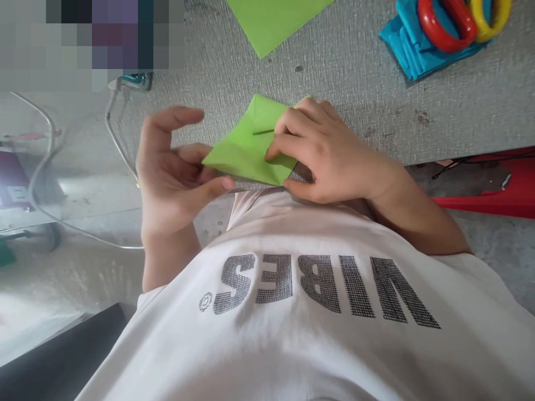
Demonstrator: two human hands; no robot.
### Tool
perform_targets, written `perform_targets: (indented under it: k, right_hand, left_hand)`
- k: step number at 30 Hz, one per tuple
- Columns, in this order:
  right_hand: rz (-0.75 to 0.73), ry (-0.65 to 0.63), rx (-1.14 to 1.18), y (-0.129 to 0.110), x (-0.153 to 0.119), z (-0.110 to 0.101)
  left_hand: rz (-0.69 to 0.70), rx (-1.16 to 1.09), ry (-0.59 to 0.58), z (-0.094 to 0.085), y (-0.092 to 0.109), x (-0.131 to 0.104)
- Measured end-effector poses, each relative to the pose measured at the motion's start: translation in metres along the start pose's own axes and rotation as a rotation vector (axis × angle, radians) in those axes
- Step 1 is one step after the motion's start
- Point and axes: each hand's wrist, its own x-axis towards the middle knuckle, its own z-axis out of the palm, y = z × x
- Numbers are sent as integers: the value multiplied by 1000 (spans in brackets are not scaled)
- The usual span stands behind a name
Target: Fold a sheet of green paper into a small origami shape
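Observation:
A folded piece of green paper [246, 147] lies near the front edge of the grey table. My right hand [320, 150] covers its right part, with fingers curled on the sheet and the thumb at its lower edge. At the paper's left corner is my left hand [171, 167], its thumb and index finger spread apart. Some of its other fingers reach behind or against that corner; whether they touch it I cannot tell. A short dark line, perhaps a crease or slit, shows in the paper beside my right fingers.
Another green sheet [276, 22] lies farther back on the table [355, 72]. At the upper right, scissors with red and yellow handles [449, 28] rest on a folded blue item [413, 53]. A pale cable [112, 133] hangs at the left. Something red [497, 195] stands below the table's right side.

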Motion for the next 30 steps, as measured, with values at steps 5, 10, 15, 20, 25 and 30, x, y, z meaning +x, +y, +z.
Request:
perform_targets:
  k: [5,10,15,20,25,30]
  right_hand:
    - [-26,-47,31,1,0,-4]
    - [-42,-79,4,0,1,-5]
    - [-92,-33,41,3,0,-5]
    - [-126,-41,74,4,-1,-7]
    - [-190,-118,63,11,4,-13]
    - [-354,-120,65,37,19,-17]
  left_hand:
    - [-421,-200,-277,-11,38,-1]
    - [-405,67,-189,6,58,-16]
    - [267,617,-202,1,41,-19]
    - [690,879,-327,-22,16,-9]
    - [673,999,-461,-24,14,-6]
    - [457,970,-604,-5,20,-2]
